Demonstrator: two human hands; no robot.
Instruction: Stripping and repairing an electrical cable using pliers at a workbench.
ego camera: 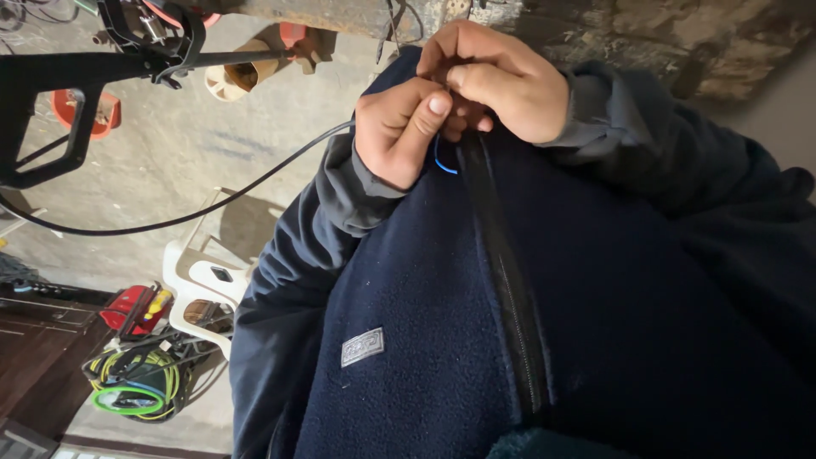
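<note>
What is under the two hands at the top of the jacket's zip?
The dark zip track runs up under the left hand and right hand. A thin blue wire peeks out below. The zip's top end is covered.

A workshop: bare concrete floor (170,153), coiled cables (136,382), red tool case (127,308).
</note>
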